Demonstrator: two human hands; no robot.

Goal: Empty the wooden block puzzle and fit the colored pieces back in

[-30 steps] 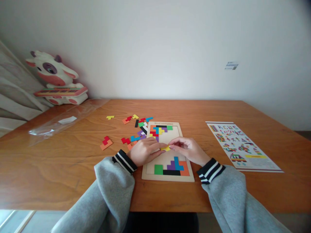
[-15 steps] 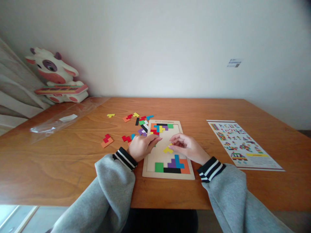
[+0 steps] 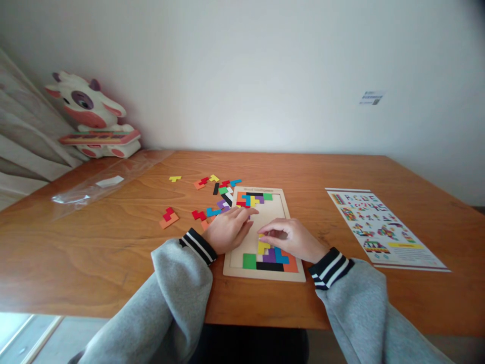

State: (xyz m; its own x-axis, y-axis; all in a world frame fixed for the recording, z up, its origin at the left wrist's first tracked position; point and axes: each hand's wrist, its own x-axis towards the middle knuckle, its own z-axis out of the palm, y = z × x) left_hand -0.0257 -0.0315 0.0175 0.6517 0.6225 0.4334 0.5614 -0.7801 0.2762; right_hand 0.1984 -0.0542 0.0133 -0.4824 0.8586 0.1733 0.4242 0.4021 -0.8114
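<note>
A wooden puzzle board (image 3: 235, 270) lies in front of me, with coloured pieces at its far and near ends. My right hand (image 3: 293, 238) pinches a yellow puzzle piece (image 3: 262, 248) between thumb and fingertips, low over the board beside a purple piece (image 3: 270, 256). A blue piece (image 3: 281, 257), an orange piece (image 3: 291, 264), a black bar (image 3: 270, 266) and a green square (image 3: 249, 261) fill part of the near end. Over the board's left side, my left hand (image 3: 230, 230) is open with fingers stretched out, hiding some pieces beneath.
Loose pieces lie left of the board, among them a red and orange pair (image 3: 168, 218) and a yellow piece (image 3: 175, 179). A printed pattern sheet (image 3: 394, 230) rests at the right. Clear plastic wrap (image 3: 81, 194) and a cow toy (image 3: 99, 119) are at the back left.
My right hand has brought the yellow piece nearer to me and turned it, now beside the purple piece. My left hand has shifted slightly right, fingers more spread.
</note>
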